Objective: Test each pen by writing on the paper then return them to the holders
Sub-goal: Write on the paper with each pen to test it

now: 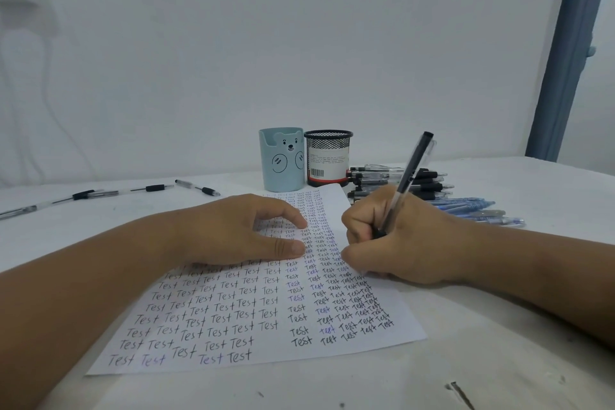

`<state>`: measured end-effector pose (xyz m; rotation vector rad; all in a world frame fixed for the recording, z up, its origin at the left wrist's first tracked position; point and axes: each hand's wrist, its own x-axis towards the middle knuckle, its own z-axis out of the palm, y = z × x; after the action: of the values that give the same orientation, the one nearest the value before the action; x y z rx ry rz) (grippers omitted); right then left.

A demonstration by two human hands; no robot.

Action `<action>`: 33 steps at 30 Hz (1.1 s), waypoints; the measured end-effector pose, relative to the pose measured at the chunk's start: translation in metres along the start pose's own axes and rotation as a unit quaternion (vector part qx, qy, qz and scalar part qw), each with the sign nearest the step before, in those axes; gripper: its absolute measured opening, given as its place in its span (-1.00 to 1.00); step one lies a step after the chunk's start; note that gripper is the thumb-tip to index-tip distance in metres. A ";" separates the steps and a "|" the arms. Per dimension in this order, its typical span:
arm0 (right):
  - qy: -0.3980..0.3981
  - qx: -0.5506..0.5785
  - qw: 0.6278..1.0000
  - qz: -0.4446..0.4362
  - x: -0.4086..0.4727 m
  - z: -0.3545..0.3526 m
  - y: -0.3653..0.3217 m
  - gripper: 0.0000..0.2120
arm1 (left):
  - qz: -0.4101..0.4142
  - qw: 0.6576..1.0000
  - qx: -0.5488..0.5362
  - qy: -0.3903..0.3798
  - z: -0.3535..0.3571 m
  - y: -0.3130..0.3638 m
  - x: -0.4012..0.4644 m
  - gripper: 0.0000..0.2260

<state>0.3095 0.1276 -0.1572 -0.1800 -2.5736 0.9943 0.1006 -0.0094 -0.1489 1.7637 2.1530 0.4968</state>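
Note:
A white paper (266,339) covered with rows of the handwritten word "Test" lies on the table in front of me. My left hand (239,231) rests flat on its upper part, fingers straight. My right hand (399,240) grips a black pen (411,173) at the sheet's right edge; the tip is hidden behind my fingers. Behind the paper stand a light blue bear holder (281,160) and a black mesh holder (327,158) side by side. A pile of black pens (399,181) and blue pens (476,210) lies to the right of the holders.
Several loose pens (100,195) lie on the white table (499,359) at the far left, one more (198,187) near the bear holder. A plain white wall rises behind. A grey-blue post (569,53) stands at the right.

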 end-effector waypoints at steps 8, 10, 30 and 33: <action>0.045 0.046 0.998 0.005 -0.002 0.001 0.000 -0.59 | -0.001 1.000 -0.007 0.001 0.000 0.000 0.001 -0.52; 0.088 0.126 0.988 0.021 -0.001 0.001 0.000 -0.59 | -0.001 1.000 -0.006 0.000 0.000 0.000 0.001 -0.52; 0.256 -0.079 0.963 -0.009 0.014 -0.015 0.010 -0.76 | 0.002 1.000 -0.010 -0.005 0.000 0.000 -0.001 -0.55; 0.249 -0.073 0.966 0.005 0.014 -0.014 0.009 -0.69 | 0.000 1.000 -0.006 -0.005 0.000 0.002 -0.001 -0.55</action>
<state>0.3023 0.1466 -0.1497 -0.4236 -2.1786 0.6570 0.1024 -0.0102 -0.1481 1.7560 2.1403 0.4982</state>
